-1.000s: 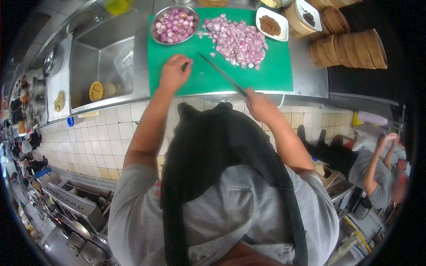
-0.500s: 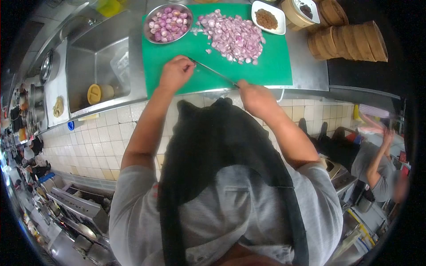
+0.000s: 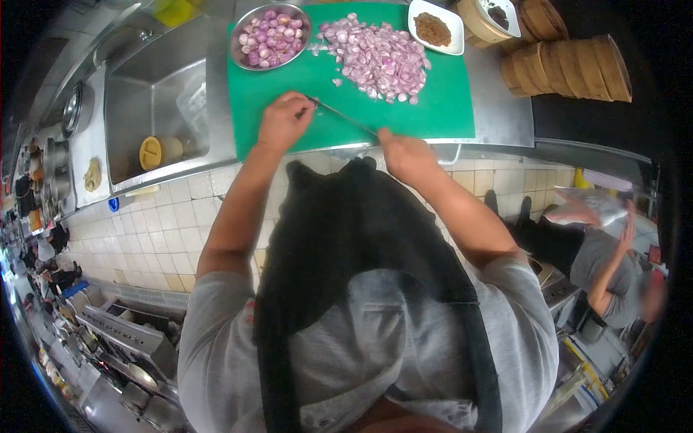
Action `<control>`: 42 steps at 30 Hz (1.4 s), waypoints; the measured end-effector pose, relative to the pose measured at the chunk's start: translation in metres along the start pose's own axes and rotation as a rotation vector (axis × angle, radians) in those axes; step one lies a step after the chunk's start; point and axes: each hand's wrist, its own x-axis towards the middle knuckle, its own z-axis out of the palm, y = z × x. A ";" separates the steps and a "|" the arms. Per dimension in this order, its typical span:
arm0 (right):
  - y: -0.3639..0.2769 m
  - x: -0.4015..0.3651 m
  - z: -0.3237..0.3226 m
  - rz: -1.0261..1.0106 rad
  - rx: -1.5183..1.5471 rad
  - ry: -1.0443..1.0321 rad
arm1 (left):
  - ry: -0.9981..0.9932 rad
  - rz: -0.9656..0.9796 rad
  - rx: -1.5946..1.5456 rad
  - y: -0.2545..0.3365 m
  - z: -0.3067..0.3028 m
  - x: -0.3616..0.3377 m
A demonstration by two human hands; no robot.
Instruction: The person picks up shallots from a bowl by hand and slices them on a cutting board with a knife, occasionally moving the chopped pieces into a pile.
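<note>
My right hand [image 3: 406, 153] is closed around the handle of a knife [image 3: 346, 117], its blade pointing left across the green cutting board [image 3: 289, 83]. At the knife's far end, my left hand [image 3: 284, 120] has its fingers pinched together; what lies in them is too small to make out. Beyond my hands, a heap of sliced shallots [image 3: 382, 61] covers the middle of the board. A steel bowl [image 3: 234, 52] of whole peeled shallots [image 3: 271, 40] stands at the board's upper left. Upper right is a white dish [image 3: 456, 43] of brown crumbly food [image 3: 432, 29].
Left of the board is a steel sink [image 3: 155, 90] with a yellow-lidded container [image 3: 151, 153]. Bamboo steamers [image 3: 567, 68] lie stacked on the right, near a tan pot [image 3: 480, 22]. Behind to the right, a co-worker [image 3: 610, 267] handles a clear plastic bag [image 3: 588, 207].
My right hand has shifted a little left with the knife, closer to my left hand. My left hand stays almost in place. The co-worker's bag now appears more spread out.
</note>
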 end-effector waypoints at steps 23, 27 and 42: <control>-0.002 0.006 0.010 -0.011 0.015 0.001 | 0.049 0.069 0.089 0.001 0.000 -0.006; -0.016 0.005 -0.019 0.016 0.011 -0.044 | 0.022 0.070 0.099 0.001 -0.003 -0.005; -0.007 0.011 0.007 0.030 0.014 -0.055 | 0.064 0.085 0.064 -0.001 0.001 -0.007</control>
